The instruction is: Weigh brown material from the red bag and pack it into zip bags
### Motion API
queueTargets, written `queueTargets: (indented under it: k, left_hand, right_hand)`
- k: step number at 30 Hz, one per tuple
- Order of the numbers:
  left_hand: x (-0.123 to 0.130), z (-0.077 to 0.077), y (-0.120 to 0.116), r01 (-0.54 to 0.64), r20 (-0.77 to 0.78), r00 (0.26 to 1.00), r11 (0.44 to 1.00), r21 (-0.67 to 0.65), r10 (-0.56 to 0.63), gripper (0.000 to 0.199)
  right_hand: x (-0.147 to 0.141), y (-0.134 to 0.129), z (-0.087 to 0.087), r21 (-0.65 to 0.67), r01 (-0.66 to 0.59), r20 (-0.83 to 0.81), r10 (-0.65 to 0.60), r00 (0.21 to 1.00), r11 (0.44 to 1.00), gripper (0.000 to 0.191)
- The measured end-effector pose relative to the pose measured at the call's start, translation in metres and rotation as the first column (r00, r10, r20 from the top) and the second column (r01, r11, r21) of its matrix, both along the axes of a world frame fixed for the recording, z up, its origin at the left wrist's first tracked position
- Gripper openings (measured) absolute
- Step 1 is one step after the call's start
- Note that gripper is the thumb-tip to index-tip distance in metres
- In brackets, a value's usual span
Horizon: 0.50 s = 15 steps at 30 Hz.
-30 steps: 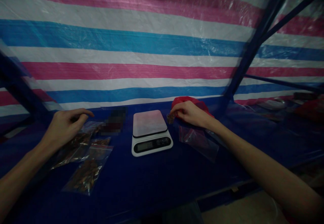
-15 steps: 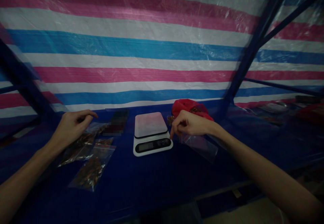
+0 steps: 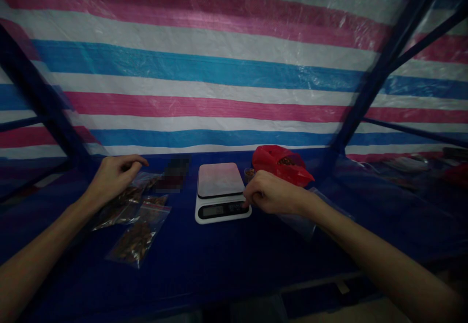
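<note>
A tarpaulin (image 3: 204, 55) behind runs in horizontal stripes of pink, white and blue. The bench cover (image 3: 226, 274) is dark blue, the kitchen scale (image 3: 219, 179) white with a black display, and the plastic bag (image 3: 278, 164) bright red.

1. A striped plastic tarp (image 3: 204, 35) in pink, white and blue is hung along the back.
2. Dark blue poles (image 3: 387, 65) are slanted across it.
3. A blue sheet (image 3: 204, 269) is spread over the table.
4. A dark object (image 3: 171, 174) is pixelated beyond recognition.
5. Dim items (image 3: 405, 163) are piled far right.

Both hands (image 3: 186, 181) curled, bare forearms outstretched.

Hmm — point must be on one hand; naming each hand separately is cleaner:

Left hand (image 3: 113, 179) and right hand (image 3: 274, 193) loosely curled, forearms outstretched.
</note>
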<state>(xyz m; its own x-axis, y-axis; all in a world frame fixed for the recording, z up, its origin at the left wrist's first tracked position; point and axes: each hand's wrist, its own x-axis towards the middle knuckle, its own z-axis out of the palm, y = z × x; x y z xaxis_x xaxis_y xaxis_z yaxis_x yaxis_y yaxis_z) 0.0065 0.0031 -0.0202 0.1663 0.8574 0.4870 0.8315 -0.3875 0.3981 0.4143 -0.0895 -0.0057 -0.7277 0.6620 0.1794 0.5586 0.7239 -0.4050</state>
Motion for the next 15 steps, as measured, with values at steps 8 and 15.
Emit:
queueTargets:
  k: [8,15]
  left_hand:
    - [0.000,-0.001,-0.001,0.000,-0.012,1.000,1.000,-0.003,0.000,0.041]
    - [-0.003,-0.005,0.005,0.052,-0.027,0.998,0.998,0.021,-0.051,0.043]
  right_hand:
    - [0.026,0.029,-0.003,0.129,0.252,-0.265,-0.212,0.941,0.959,0.034]
    - [0.056,0.057,-0.029,0.044,0.286,-0.154,-0.276,0.949,0.957,0.079]
